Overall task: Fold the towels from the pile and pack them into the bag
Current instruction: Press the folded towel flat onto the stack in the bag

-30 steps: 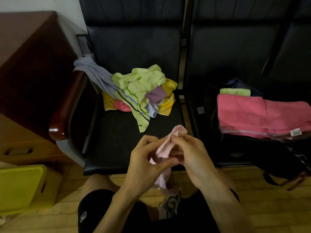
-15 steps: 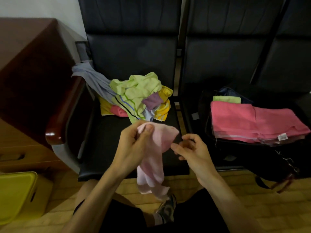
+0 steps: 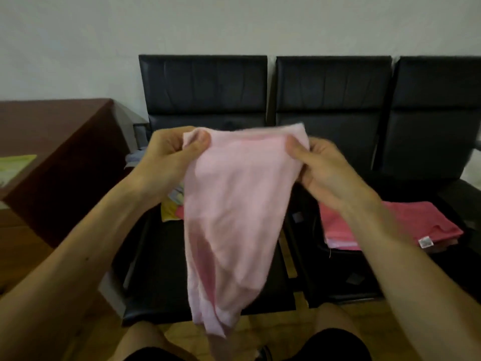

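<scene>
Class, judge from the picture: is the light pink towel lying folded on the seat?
No, the left hand and right hand hold the light pink towel up by its top, hanging unfolded.

A: Lighting?
B: Dim, even indoor light; the pale wall [image 3: 234,22] is brightest, and the black seats [image 3: 203,82] swallow detail.
A: Sharpness?
B: Motion blur softens the pink towel [image 3: 234,204]; wide-angle bending stretches the frame edges.

Single head-worn wide-angle view, forward and slightly down, close before black chairs [image 3: 203,84].
</scene>
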